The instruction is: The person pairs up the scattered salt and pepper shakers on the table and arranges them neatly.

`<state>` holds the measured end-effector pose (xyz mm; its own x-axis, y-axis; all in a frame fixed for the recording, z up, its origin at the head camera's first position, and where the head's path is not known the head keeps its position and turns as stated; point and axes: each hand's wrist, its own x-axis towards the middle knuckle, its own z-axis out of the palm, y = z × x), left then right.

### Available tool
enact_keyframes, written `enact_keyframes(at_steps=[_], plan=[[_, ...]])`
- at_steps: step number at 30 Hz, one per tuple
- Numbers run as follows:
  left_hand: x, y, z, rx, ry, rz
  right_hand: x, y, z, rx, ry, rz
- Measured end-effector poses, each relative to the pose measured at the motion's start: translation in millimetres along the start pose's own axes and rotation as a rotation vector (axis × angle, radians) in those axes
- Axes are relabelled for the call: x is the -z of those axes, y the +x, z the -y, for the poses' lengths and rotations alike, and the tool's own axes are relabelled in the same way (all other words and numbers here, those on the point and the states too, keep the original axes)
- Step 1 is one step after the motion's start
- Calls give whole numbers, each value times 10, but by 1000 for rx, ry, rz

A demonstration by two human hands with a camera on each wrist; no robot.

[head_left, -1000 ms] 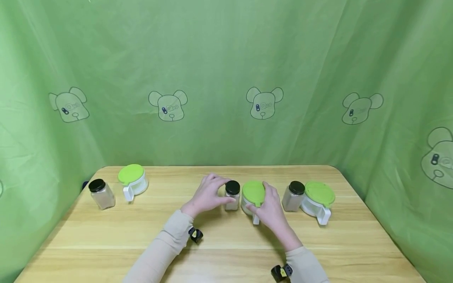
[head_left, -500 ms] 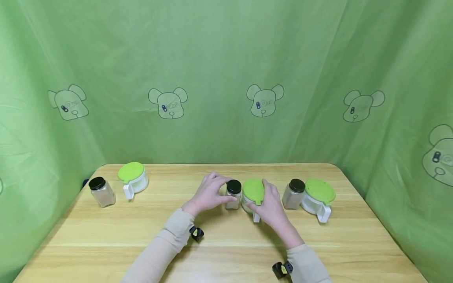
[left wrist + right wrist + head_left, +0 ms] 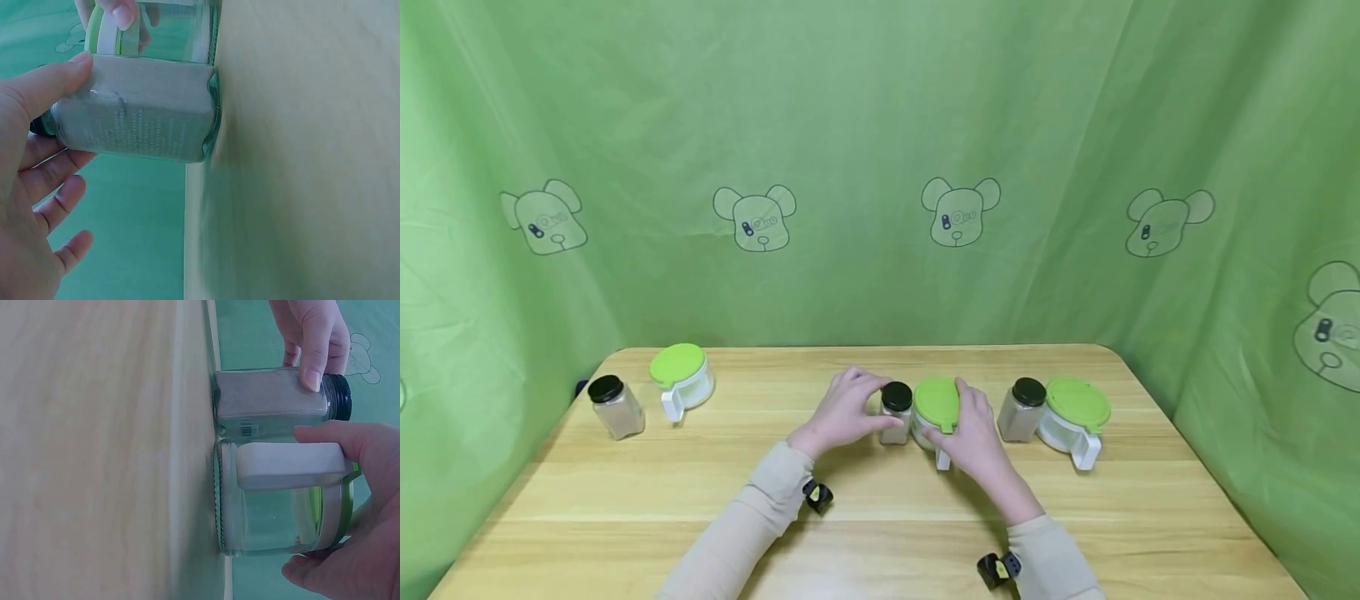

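My left hand (image 3: 844, 414) grips a square glass jar (image 3: 140, 109) with a black lid, thumb on the near side and fingers behind, just under the lid. The jar holds greyish powder and stands upright on the table. Right beside it, my right hand (image 3: 972, 429) holds a round clear pot (image 3: 275, 515) with a green lid (image 3: 937, 402) and a white handle (image 3: 290, 464). Thumb and fingers span the pot near its lid, on either side of the handle. The pot also stands on the table, very close to the jar.
On the wooden table (image 3: 880, 533), a second black-lidded jar (image 3: 1021, 412) and green-lidded pot (image 3: 1067, 429) stand close together at the right. Another jar (image 3: 617, 408) and pot (image 3: 685, 383) stand at the far left. A green curtain (image 3: 850, 125) hangs behind.
Both hands keep their hold on the jar and the pot, which stay where they were on the table. The head view has tilted slightly.
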<state>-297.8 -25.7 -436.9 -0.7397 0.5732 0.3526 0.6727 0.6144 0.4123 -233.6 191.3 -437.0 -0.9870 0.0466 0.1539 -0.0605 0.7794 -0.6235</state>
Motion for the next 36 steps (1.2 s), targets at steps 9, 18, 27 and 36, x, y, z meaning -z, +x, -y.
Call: enact_keyframes(at_steps=[9, 18, 27, 36], plan=[[-2, 3, 4, 33, -34, 35, -5, 3, -24, 12, -10, 1], [-1, 1, -7, 53, -68, 53, 46, 5, -12, 14, -25, 18], [1, -17, 1, 67, -71, 61, 182, 7, 51, 10, -5, 20], [164, -27, -62, 94, -112, 16, 393, -28, 132, 25, -8, -7]])
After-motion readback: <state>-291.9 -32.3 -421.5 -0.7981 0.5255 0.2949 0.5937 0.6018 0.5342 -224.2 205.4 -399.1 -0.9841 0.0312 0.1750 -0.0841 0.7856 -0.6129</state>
